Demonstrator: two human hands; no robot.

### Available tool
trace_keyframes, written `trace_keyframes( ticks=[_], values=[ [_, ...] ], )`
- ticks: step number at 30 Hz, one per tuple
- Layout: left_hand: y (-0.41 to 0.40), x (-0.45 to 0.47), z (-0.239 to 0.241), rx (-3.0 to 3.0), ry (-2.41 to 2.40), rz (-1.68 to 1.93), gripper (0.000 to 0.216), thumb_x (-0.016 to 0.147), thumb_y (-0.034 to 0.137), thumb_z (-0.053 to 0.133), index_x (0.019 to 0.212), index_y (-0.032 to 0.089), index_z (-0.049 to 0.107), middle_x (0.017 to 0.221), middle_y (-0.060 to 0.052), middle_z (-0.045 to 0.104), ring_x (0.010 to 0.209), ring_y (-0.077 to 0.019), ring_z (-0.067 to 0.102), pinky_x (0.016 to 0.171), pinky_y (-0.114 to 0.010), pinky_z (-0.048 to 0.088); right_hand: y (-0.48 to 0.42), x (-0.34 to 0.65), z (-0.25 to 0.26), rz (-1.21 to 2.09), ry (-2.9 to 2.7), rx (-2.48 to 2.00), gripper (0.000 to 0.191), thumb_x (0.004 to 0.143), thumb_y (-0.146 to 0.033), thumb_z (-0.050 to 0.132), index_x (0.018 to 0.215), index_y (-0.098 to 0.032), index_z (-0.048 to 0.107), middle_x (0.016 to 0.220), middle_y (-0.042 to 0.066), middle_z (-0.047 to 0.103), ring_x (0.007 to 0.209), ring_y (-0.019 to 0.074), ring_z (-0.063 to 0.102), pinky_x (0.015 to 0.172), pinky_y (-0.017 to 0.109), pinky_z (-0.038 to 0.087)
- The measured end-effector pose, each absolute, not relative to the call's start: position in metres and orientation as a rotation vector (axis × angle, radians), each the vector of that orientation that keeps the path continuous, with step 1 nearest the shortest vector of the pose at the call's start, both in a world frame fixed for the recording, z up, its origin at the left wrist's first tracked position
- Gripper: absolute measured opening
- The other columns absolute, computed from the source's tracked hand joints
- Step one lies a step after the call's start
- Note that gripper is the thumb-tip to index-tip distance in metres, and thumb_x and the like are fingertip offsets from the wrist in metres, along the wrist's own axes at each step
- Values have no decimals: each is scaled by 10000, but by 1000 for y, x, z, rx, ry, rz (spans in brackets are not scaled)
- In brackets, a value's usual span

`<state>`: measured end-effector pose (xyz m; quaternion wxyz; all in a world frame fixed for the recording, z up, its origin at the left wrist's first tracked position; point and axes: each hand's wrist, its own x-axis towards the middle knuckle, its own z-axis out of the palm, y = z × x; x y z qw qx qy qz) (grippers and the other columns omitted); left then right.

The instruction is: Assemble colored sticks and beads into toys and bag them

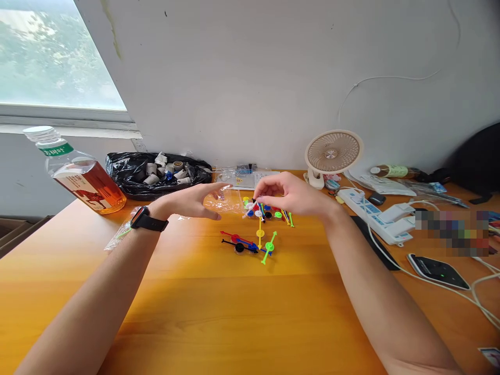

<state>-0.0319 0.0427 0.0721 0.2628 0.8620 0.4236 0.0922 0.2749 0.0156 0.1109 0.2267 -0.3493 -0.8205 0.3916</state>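
My left hand (189,201) hovers over the table with thumb and fingers spread, holding nothing, beside a clear plastic bag (230,202). Thumb and forefinger of my right hand (287,192) are pinched together on what looks like a white arrow spinner (249,209), partly hidden by the fingertips. Below that hand lies a pile of coloured arrows and round bases (278,214). Nearer to me are put-together arrow spinners: a red one (235,238), a black one (239,248), a yellow one (260,233) and a green one (269,246). A blue arrow (253,246) overlaps the red and black ones.
A bottle of amber drink (88,182) stands uncapped at the left, near a black bag (117,174) of grey pieces. Behind my right hand is a small fan (334,152). A power strip (375,216), cables and a dark flat device (437,271) occupy the right side.
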Motion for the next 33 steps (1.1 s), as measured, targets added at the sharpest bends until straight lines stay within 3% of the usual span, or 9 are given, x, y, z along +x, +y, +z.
trace_keyframes(
  ticks=[7,15,20,27,30,33],
  values=[
    [40,-33,76,2189,1102,373,1014,815,512,789,1687,267,333,1718,-112,391,1556,-383,401,1259,-486,350,18,279,118,852,-1865,-840,196,861,-378,826,916,-199,768,864,30,725,780,158,651,715,296,558],
    [37,-23,79,2038,751,515,879,867,347,719,1671,283,370,1740,-71,354,1601,-369,322,1293,-507,313,17,275,117,781,-1785,-829,208,843,-405,851,917,-218,798,881,36,743,759,161,641,670,300,561],
    [35,-15,77,1946,718,564,902,874,308,682,1695,308,309,1760,-58,310,1603,-373,299,1279,-505,338,13,262,110,873,-1921,-864,226,887,-407,792,958,-195,826,853,46,760,701,154,628,596,282,489],
    [31,-7,76,1913,748,556,899,863,300,622,1699,293,290,1648,-92,478,1487,-394,437,1200,-529,411,4,250,110,901,-2048,-994,295,907,-434,742,1024,-179,835,678,12,677,533,119,506,475,267,341],
    [30,-7,76,1894,751,538,882,868,311,626,1691,291,309,1640,-90,482,1456,-379,467,1183,-498,426,2,251,112,864,-2116,-1009,273,925,-405,716,1044,-188,834,634,-5,635,516,115,499,469,260,335],
    [29,-7,77,1915,751,489,860,893,331,596,1698,288,296,1651,-80,473,1474,-380,445,1179,-481,425,1,253,113,880,-2175,-987,246,935,-366,699,1046,-186,825,721,16,693,549,124,552,480,260,370]
  ],
)
